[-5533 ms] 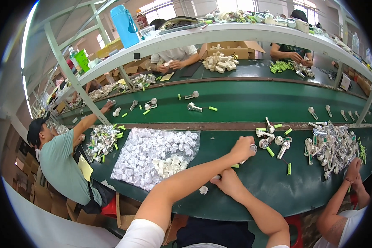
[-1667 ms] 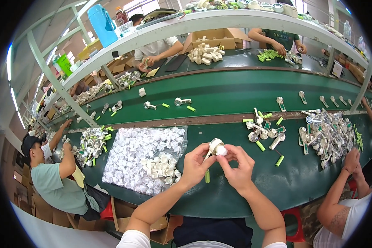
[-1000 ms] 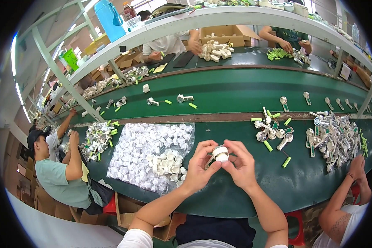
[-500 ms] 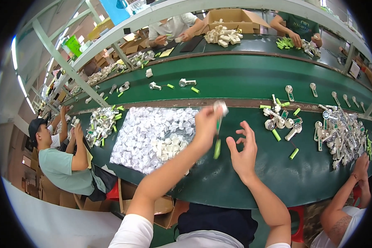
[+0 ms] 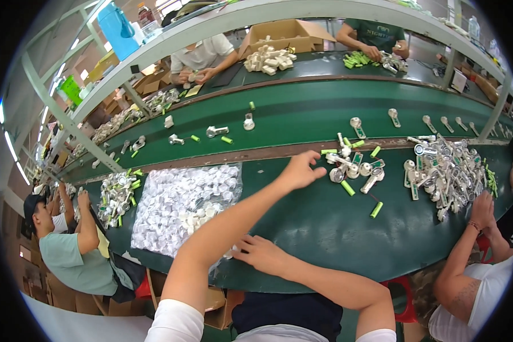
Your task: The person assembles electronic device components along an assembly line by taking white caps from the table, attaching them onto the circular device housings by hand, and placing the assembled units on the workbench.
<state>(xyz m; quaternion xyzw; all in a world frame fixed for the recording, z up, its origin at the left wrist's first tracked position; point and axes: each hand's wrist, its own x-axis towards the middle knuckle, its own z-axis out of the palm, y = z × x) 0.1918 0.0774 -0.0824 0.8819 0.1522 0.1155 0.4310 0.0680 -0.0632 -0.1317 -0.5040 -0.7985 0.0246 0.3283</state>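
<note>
My left hand is open, fingers apart and slightly bent, with nothing in it. It hovers just left of a small cluster of white handle-shaped parts with round heads and wired green battery cells. My right hand reaches low across to the left, its fingers stretched out. Its fingertips are at a small white cap by the bag's lower right corner; a firm grip does not show. The clear plastic bag is full of white caps. On the belt lies a white round-headed part with a green cell beyond it.
The green belt carries more parts beyond a brown rail. A large heap of parts lies right, beside a person's hands. Another heap lies left near a person in green. Two people work across, by a cardboard box.
My left hand has let go of the white part with its green cell, now on the belt, and moved right. My right hand has dropped down and left to the white cap. The view has shifted.
</note>
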